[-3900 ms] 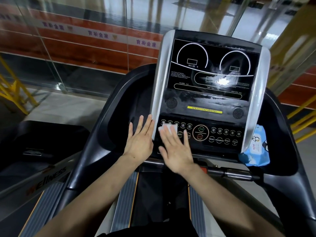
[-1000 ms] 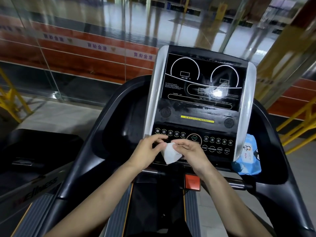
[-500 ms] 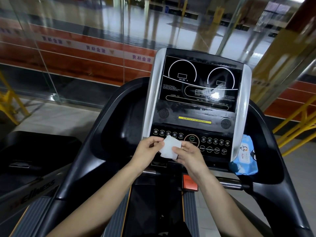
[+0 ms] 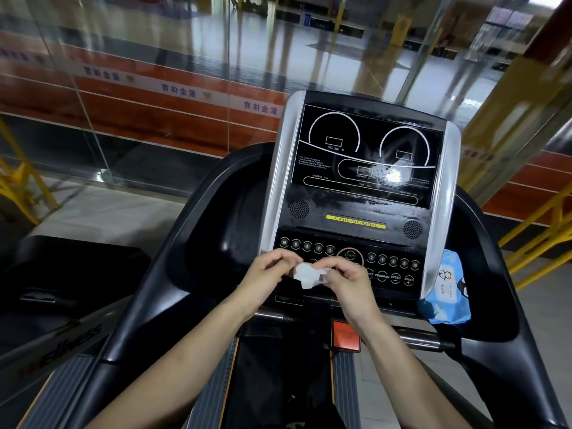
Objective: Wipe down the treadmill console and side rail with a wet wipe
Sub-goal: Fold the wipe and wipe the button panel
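Both hands meet just in front of the console's [image 4: 365, 168] button row, holding one white wipe [image 4: 309, 275] between them. The left hand [image 4: 269, 274] pinches its left edge with curled fingers; the right hand [image 4: 346, 278] curls round the right side. The wipe is bunched and lifted off the panel, so it looks as if it is being refolded, not rubbed.

Progress, as a judgement: the glossy screen shows smeary wet streaks around its lower right, which suggests the display is already wiped. The button area is probably partly done. The left rail [image 4: 173, 243] and right rail [image 4: 507, 274] show no damp marks I can make out, so the rails seem left to do.

A blue wipe pack [image 4: 448, 292] sits in the right tray, touching the console's silver edge; its print is too small to read.

Readable writing: "INCLINE %", "DISTANCE", "CALORIES" and "TIME" on the screen; a yellow strip reading "ALWAYS STAY HEALTHY"; a round "START" button; "PROGRAM" and "SPEED" below. Purple Chinese characters run along the far glass wall [image 4: 173, 88].
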Demonstrator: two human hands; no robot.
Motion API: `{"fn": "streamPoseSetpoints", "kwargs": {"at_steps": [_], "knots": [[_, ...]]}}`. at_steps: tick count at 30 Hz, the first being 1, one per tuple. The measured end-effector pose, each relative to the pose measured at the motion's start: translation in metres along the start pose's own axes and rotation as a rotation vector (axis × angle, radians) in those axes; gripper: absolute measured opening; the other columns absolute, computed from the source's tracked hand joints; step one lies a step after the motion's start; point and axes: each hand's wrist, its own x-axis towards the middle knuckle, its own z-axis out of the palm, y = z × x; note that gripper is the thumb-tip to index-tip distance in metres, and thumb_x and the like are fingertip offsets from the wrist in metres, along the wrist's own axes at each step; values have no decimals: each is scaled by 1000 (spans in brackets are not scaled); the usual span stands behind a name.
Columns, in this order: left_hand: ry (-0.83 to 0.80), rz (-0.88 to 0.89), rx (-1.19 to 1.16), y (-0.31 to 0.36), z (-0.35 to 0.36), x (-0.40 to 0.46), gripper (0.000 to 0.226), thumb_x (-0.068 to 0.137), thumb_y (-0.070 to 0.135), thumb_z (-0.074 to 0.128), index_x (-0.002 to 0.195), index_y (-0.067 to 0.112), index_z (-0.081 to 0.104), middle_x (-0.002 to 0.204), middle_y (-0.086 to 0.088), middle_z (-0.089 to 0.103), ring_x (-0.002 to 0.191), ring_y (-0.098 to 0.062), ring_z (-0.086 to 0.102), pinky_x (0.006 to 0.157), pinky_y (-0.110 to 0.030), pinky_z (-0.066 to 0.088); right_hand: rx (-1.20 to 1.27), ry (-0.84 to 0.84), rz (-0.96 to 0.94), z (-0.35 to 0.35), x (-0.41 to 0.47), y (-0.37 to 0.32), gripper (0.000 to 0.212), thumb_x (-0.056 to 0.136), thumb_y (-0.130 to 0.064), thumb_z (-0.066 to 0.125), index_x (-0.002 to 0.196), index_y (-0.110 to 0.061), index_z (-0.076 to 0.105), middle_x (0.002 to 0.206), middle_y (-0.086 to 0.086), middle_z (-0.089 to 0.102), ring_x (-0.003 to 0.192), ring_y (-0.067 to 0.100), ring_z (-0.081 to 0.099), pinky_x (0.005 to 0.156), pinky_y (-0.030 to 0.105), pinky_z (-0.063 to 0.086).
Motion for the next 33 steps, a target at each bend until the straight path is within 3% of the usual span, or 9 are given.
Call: {"fn": "streamPoseSetpoints", "kwargs": {"at_steps": [3, 6, 9, 13, 19, 22, 27, 30, 33], "knots": [[8, 31, 44, -4, 0, 3, 6, 96, 14, 72, 101, 13, 74, 92, -2, 70, 89, -2, 64, 84, -11, 48, 116, 16, 23, 0, 1, -1, 41, 95, 11, 47, 88, -9, 82, 104, 14, 77, 101, 35, 68, 92, 50, 54], [25, 2, 20, -7, 4, 5, 24, 92, 9, 75, 114, 18, 73, 88, -4, 59, 94, 0, 66, 92, -11, 46, 149, 63, 20, 6, 0, 3, 17, 100, -10, 66, 106, -17, 80, 109, 5, 76, 107, 23, 68, 97, 46, 53], [76, 4, -45, -7, 5, 7, 26, 92, 6, 76, 114, 20, 77, 88, -1, 62, 94, -3, 70, 102, -22, 50, 265, 56, 91, 15, -1, 9, 34, 90, -13, 80, 123, -15, 71, 120, 12, 74, 114, 25, 70, 106, 43, 51], [126, 14, -14, -10, 5, 10, 17, 91, 5, 76, 103, 18, 79, 86, 5, 69, 93, -7, 70, 91, -21, 50, 330, -45, 221, 24, -6, 10, 41, 92, -11, 77, 131, -10, 65, 126, 15, 74, 122, 27, 70, 110, 48, 51], [103, 22, 97, -20, 12, 13, 11, 87, 19, 81, 93, 27, 76, 80, 6, 66, 89, -6, 65, 96, -28, 50, 484, 232, 282, 23, -5, 8, 36, 92, -5, 76, 126, -4, 63, 113, 22, 76, 105, 31, 75, 91, 37, 59], [93, 46, 152, -22, 27, 19, 11, 87, 25, 80, 87, 33, 74, 85, -2, 71, 86, -9, 65, 92, -32, 51, 515, 318, 269, 15, -8, 8, 16, 93, -6, 75, 107, -5, 66, 99, 15, 75, 99, 28, 71, 87, 34, 58], [43, 111, 285, -20, 59, 31, 8, 89, 24, 79, 90, 30, 73, 87, 7, 72, 86, -6, 65, 87, -29, 52, 356, 390, 141, -10, -15, 19, 10, 95, -7, 73, 104, -10, 76, 105, 10, 76, 98, 21, 72, 88, 36, 58], [18, 292, 552, -20, 73, 39, 14, 91, 32, 76, 105, 28, 73, 104, 14, 70, 102, -5, 62, 94, -31, 50, 284, 562, 111, -44, -15, 21, 12, 94, -7, 75, 104, -13, 76, 105, 5, 77, 97, 16, 73, 89, 34, 58], [48, 541, 899, -19, 81, 46, 23, 97, 36, 63, 118, 27, 69, 121, 11, 63, 115, -15, 56, 99, -39, 46, -44, 745, 18, -98, -7, 22, 13, 94, -9, 73, 88, -17, 65, 80, -12, 65, 76, -4, 62, 79, 21, 50]]}}
